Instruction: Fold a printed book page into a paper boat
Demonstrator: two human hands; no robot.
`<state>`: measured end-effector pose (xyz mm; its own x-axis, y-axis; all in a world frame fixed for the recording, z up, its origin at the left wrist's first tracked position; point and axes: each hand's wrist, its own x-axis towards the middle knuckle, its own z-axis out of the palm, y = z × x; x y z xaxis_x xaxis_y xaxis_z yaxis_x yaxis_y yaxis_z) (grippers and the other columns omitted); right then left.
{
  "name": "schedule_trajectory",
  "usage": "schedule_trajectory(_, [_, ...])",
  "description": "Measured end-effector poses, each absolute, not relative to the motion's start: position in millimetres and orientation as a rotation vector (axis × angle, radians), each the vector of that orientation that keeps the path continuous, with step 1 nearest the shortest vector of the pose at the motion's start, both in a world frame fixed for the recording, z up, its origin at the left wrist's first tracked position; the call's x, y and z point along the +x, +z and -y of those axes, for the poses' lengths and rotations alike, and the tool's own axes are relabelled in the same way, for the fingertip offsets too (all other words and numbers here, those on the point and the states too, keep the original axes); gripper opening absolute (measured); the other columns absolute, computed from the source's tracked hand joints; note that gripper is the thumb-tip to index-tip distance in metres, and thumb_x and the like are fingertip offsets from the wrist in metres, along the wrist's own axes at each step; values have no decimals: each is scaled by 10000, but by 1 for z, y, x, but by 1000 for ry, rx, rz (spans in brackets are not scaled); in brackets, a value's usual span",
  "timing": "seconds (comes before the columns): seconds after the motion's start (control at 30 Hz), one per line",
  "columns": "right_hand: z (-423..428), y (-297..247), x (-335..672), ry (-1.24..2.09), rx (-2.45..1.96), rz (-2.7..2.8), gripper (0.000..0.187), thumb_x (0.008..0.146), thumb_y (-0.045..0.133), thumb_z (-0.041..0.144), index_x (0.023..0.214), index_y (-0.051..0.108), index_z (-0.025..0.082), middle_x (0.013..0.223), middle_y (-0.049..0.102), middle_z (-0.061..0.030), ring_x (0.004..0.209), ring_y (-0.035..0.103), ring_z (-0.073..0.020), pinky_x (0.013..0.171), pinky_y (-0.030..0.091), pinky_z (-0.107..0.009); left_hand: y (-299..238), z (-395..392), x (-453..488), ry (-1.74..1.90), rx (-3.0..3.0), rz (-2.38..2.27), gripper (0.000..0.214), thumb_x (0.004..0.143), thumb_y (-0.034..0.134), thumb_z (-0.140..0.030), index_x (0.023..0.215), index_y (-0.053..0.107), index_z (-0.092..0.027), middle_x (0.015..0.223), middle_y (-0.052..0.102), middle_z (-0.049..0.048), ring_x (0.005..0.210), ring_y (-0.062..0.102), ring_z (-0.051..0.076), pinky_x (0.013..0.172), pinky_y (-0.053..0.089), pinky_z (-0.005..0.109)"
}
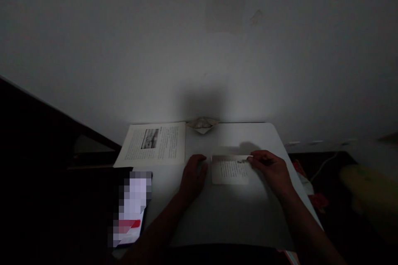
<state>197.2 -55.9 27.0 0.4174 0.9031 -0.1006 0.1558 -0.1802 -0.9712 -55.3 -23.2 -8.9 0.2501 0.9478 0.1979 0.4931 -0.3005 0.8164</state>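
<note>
A small printed sheet of paper (230, 176) lies in front of me, with lines of text and a dark patch near its upper right corner. My right hand (273, 169) is closed on that corner, thumb and forefinger pinching it. Just left of the sheet, my left hand (193, 178) rests on the white table (217, 219). Its fingers are bent, a gap shows between thumb and forefinger, and nothing is in it. A folded paper piece (202, 126), shaped like an open box, stands at the table's back edge.
At the back left lies a printed page (155, 145) with a dark picture. A lit phone (132, 211), its screen partly blurred, lies at the left edge. The wall (199, 58) rises behind the table. A pale cable (323, 165) and dim items are at the right.
</note>
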Motion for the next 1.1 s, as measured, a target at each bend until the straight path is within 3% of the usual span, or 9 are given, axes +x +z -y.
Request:
schedule_trajectory(0.27, [59,26,199,803,-1585,883,321,640,756,372,867,642,177,642,592,22,592,563,-127,612,476,-284,1,34,-50,1003,2191,-1299,219,842,495,-204,1052,506,-145,1039,569,114,1007,537,216,896,459,402])
schedule_trajectory(0.57, [75,15,193,850,-1613,758,332,653,723,401,867,567,202,713,538,35,630,570,-136,584,508,-275,35,57,-26,757,2542,-1054,165,811,520,-200,960,569,-150,1092,576,109,1053,509,230,958,388,418])
schedule_trajectory(0.73, [90,8,195,632,-1772,1112,237,753,618,411,855,590,199,726,563,15,649,560,-142,586,465,-253,28,59,-18,531,2670,-1069,187,811,535,-216,984,584,-166,1140,581,89,1171,450,256,1045,276,461])
schedule_trajectory(0.93, [104,0,185,517,-1794,1564,204,829,525,354,887,647,202,833,662,-36,746,615,-180,688,491,-296,10,53,-20,435,2743,-1124,212,855,465,-141,1012,604,-174,1170,599,79,1180,468,231,1031,299,433])
schedule_trajectory(1.1, [115,-10,169,339,-1692,1842,160,814,543,279,916,652,222,828,670,-53,779,612,-213,725,499,-366,-3,54,-23,473,2662,-1183,368,811,467,-102,1164,549,-169,1302,534,111,1258,422,249,1044,289,468])
